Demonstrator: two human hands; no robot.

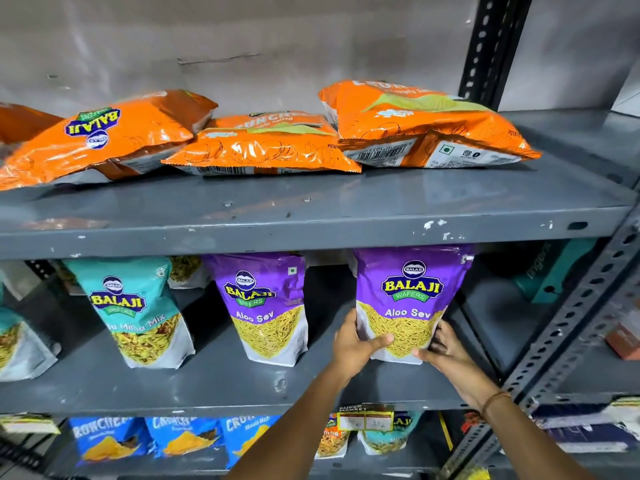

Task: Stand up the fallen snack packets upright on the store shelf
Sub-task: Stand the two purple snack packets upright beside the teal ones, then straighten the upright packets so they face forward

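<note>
At the middle shelf point(221, 379) front edge, left hand point(353, 348) and right hand point(446, 351) clasp the upright purple packet point(410, 299) between them; fallen orange packets point(263, 143) lie flat directly above.

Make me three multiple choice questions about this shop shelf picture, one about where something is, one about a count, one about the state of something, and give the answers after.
1. Where do the orange packets lie?
A. On the top shelf
B. On the middle shelf
C. On the bottom shelf

2. How many purple Aloo Sev packets stand on the middle shelf?
A. One
B. Two
C. Four

3. What is the state of the right purple packet?
A. Lying flat, untouched
B. Upright, held by both hands
C. Hanging from a hook

Answers: 1 A, they lie flat on the top shelf above the purple ones. 2 B, the left purple packet and the right one. 3 B, the left hand and right hand clasp its lower sides as it stands.
</note>
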